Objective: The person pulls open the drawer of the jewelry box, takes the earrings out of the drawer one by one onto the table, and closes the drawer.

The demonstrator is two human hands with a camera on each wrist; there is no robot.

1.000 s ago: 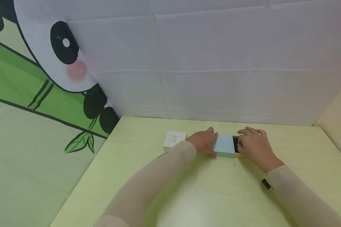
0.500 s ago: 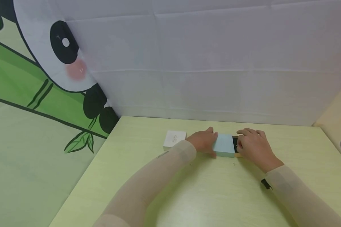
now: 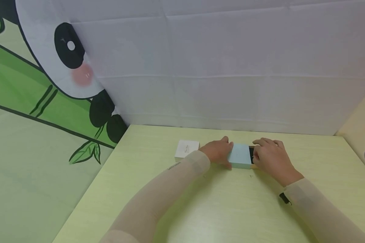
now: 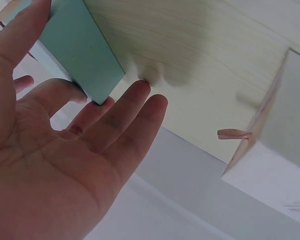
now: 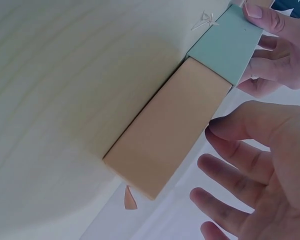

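A pale teal box sleeve (image 3: 239, 155) lies on the table, with a peach drawer (image 5: 165, 127) slid partly out of its right end. A strip of the drawer's black lining (image 3: 251, 154) shows in the head view. My left hand (image 3: 218, 151) grips the sleeve's left end between thumb and fingers. My right hand (image 3: 272, 159) is at the drawer, thumb and index fingertips together at its open top. The other fingers (image 5: 227, 172) are spread beside it. I cannot tell whether the fingertips pinch something. A peach ribbon tab (image 5: 130, 198) hangs from the drawer's end.
Left of the sleeve stands a white box (image 3: 187, 148) with small lettering and a pink ribbon tab (image 4: 234, 134). A small thread-like scrap (image 5: 204, 20) lies on the table by the sleeve. A white cloth backdrop (image 3: 213, 67) rises at the table's far edge.
My right hand has shifted slightly left towards the sleeve, and a little less of the drawer shows beside it. The left hand, the sleeve and the white box have stayed in place.
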